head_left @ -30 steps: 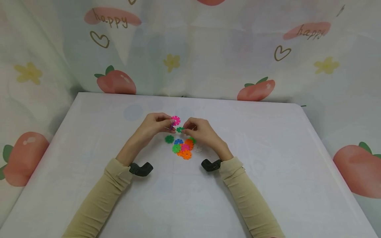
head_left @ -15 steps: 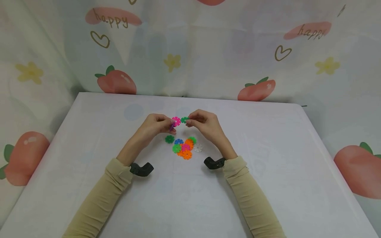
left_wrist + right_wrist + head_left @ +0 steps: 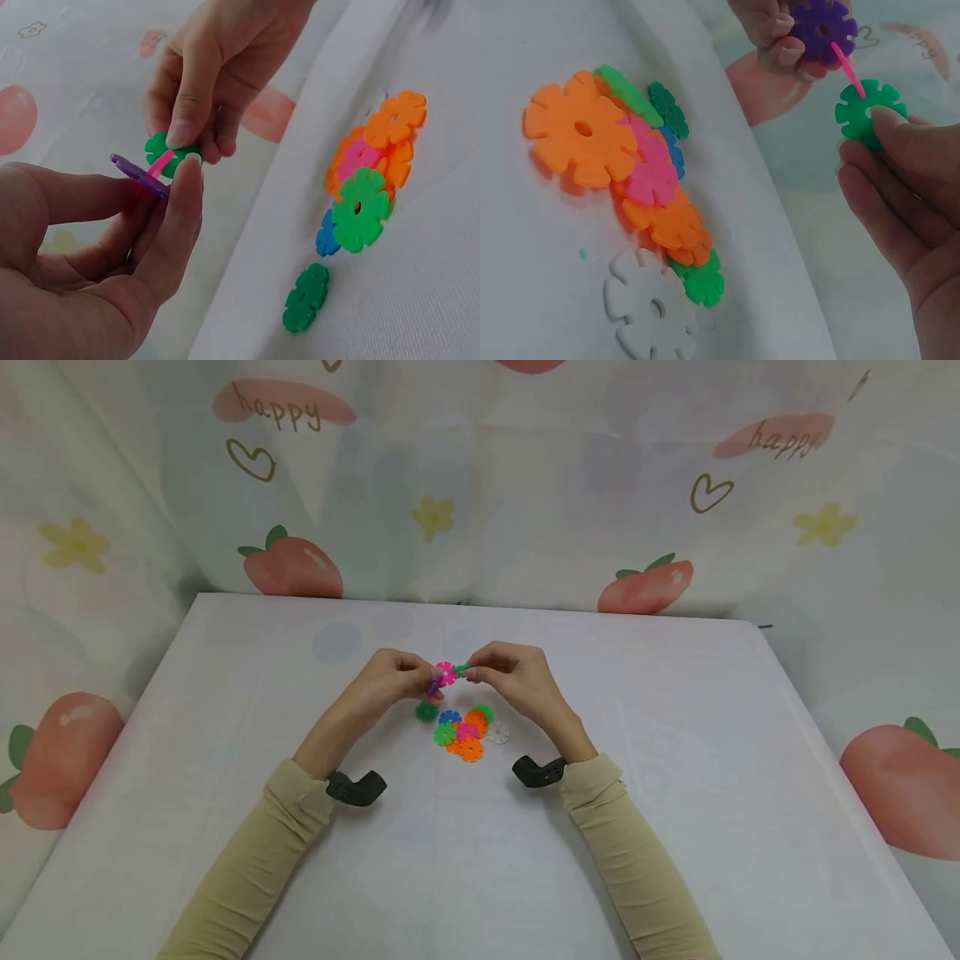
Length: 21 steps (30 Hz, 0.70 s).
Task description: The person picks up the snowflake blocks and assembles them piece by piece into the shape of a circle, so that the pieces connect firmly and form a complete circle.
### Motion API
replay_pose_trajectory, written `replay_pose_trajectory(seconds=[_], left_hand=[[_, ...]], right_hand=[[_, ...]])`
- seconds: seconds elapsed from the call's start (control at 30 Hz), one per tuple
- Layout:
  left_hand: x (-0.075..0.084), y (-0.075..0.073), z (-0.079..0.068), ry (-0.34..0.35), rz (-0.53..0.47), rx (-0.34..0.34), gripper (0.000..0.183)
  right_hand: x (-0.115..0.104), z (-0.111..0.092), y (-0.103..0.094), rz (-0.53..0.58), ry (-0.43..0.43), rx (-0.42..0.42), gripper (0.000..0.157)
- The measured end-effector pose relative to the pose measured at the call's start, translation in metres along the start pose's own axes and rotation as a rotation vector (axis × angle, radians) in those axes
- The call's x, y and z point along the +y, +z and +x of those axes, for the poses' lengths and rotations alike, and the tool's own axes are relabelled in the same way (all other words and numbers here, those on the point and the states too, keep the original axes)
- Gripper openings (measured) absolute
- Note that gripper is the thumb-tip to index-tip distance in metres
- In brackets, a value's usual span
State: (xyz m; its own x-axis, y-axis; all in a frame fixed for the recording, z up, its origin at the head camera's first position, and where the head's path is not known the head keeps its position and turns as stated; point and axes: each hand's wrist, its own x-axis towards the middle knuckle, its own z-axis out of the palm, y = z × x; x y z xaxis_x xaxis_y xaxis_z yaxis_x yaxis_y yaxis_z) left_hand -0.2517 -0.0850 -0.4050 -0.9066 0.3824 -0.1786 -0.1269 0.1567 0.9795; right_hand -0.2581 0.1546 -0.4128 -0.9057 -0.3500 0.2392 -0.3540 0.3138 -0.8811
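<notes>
My left hand pinches a purple notched plastic disc joined crosswise to a pink disc. Between thumb and fingers of my right hand is a green disc. In the right wrist view the pink disc stands edge-on, with its far edge at a notch of the green one; whether they are locked together I cannot tell. Both hands are raised over the far middle of the table, close to each other. Fingers cover part of the purple disc in the left wrist view.
A loose pile of discs lies below the hands, with an orange disc, a pink disc, a light green disc and a blue disc. Nearby lie a dark green disc and a white disc.
My right hand has risen from near the pile with the green disc and brought it against the pink disc's right side. The left hand has barely moved.
</notes>
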Motion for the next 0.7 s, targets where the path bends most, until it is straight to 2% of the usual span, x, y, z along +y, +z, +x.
replay_pose_trajectory(seconds=[0.4, 0.53, 0.7], left_hand=[[0.000, -0.002, -0.001, 0.023, -0.002, -0.032, 0.025], [0.002, -0.007, -0.003, 0.015, 0.005, -0.113, 0.022], [0.006, -0.014, -0.004, 0.015, 0.055, -0.217, 0.023]], right_hand=[[-0.005, -0.002, 0.001, -0.015, 0.010, 0.028, 0.007], [-0.008, -0.001, -0.001, 0.017, 0.014, 0.011, 0.009], [-0.008, -0.001, -0.004, 0.085, 0.017, -0.062, 0.011]])
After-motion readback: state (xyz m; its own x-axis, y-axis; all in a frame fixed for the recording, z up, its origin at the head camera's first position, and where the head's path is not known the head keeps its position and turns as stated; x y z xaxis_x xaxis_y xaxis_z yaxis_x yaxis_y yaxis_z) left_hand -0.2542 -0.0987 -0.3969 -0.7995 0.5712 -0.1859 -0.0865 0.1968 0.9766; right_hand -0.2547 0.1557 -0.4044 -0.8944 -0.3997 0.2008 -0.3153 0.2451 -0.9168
